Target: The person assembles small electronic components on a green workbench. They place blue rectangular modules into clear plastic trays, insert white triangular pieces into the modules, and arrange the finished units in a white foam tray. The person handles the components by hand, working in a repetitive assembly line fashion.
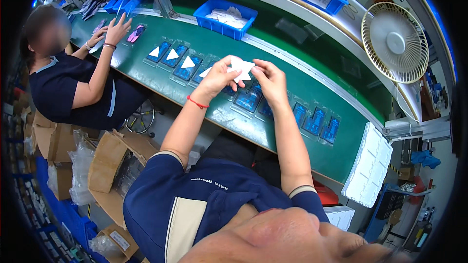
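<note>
Both hands are raised over the green conveyor belt (pixel 273 73). My left hand (pixel 220 74) and my right hand (pixel 269 80) pinch a small white folded paper piece (pixel 241 67) between their fingers. A red cord circles my left wrist. Below the hands, a row of clear packs with blue contents (pixel 248 100) lies on the belt. Several packs to the left carry white triangular papers (pixel 188 62).
A co-worker in a dark shirt sits at the left, one hand (pixel 117 29) on the belt. A blue bin with white pieces (pixel 225 17) stands beyond the belt. A white fan (pixel 395 43), a white foam tray (pixel 368 165) and cardboard boxes (pixel 105 163) surround me.
</note>
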{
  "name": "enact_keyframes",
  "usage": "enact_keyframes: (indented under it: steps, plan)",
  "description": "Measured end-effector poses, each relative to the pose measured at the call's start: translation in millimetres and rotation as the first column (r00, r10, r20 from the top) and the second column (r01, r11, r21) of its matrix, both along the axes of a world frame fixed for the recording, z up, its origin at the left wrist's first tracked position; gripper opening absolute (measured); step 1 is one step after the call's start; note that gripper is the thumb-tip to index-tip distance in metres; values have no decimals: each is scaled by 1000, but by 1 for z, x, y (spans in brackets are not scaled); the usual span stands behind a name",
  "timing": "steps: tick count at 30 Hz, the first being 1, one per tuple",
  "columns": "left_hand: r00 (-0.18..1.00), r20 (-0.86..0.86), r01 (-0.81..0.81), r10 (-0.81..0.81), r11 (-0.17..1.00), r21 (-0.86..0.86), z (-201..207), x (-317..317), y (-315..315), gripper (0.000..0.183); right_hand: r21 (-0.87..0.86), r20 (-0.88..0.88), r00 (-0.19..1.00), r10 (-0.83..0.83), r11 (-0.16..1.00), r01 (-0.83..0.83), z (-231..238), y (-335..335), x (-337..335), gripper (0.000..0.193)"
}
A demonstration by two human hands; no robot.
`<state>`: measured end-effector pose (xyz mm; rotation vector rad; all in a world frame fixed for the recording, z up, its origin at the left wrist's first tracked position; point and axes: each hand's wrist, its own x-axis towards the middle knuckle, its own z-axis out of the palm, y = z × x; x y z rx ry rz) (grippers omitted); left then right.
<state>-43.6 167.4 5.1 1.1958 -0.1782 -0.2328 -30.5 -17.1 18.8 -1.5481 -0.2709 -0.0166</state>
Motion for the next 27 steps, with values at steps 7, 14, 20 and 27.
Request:
enact_keyframes:
  steps: [7,14,20,27]
  plan:
    - [949,-59,-299,309,945,131,-19,-46,28,22,96,-283,959,31,995,-4,-22,29,2,12]
    - [943,-102,-314,318,948,53,-26,-68,30,25,-424,-63,996,59,902,-80,-43,46,13,21]
    - [959,-68,-266,275,957,113,-20,-70,15,27,-265,8,996,87,961,-82,-30,41,-2,23]
    - [980,-45,-181,193,965,187,-22,-67,-10,25,-20,-217,951,221,973,-230,-21,14,-12,12]
